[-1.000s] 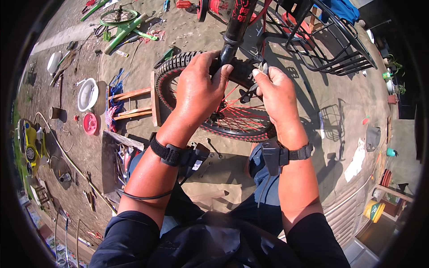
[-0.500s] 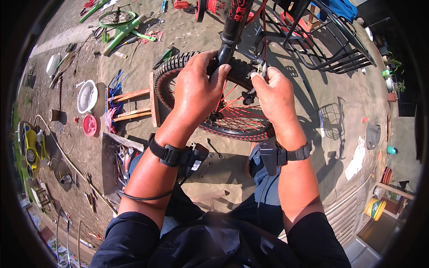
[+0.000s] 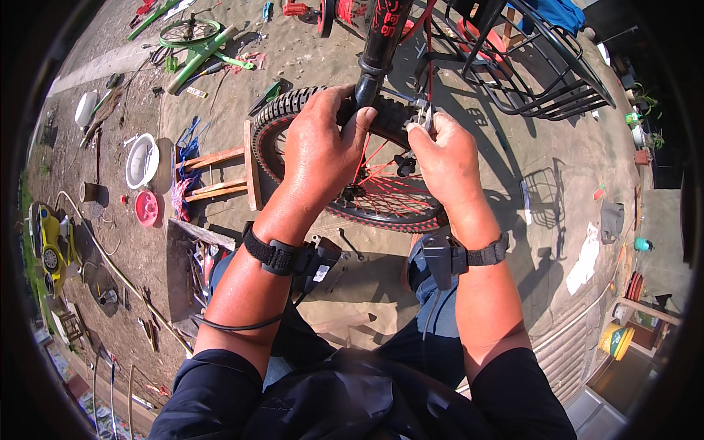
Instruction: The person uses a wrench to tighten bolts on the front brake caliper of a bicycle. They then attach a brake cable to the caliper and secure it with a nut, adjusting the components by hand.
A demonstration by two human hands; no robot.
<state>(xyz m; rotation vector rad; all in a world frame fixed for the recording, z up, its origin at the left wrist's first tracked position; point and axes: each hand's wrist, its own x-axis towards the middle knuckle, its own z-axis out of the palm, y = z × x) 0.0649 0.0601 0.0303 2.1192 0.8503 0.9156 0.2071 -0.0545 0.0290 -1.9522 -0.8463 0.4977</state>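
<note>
A bicycle's front wheel [image 3: 381, 217], with a knobbly black tyre and red spokes, lies in front of me. My left hand [image 3: 321, 143] is closed round the black fork [image 3: 368, 79] where it meets the tyre; its thumb presses the near side and its fingertips are hidden. To the right, my right hand [image 3: 449, 152] pinches a small silver metal brake part [image 3: 423, 114] beside the tyre, below a red cable [image 3: 430, 77]. Whether a small tool is also in those fingers cannot be made out. A black brake piece [image 3: 405, 164] hangs between the hands.
A black wire basket [image 3: 543, 81] juts out at the upper right. Left of the wheel lies a wooden stool frame [image 3: 254, 165]. An open toolbox [image 3: 180, 264] with several tools is by my left leg; a spanner [image 3: 350, 243] lies on the ground. Further left are white and pink basins [image 3: 143, 160].
My right hand has shifted slightly to the left, and the silver brake part in its fingers has moved and tilted a little. My left hand stays almost still on the fork.
</note>
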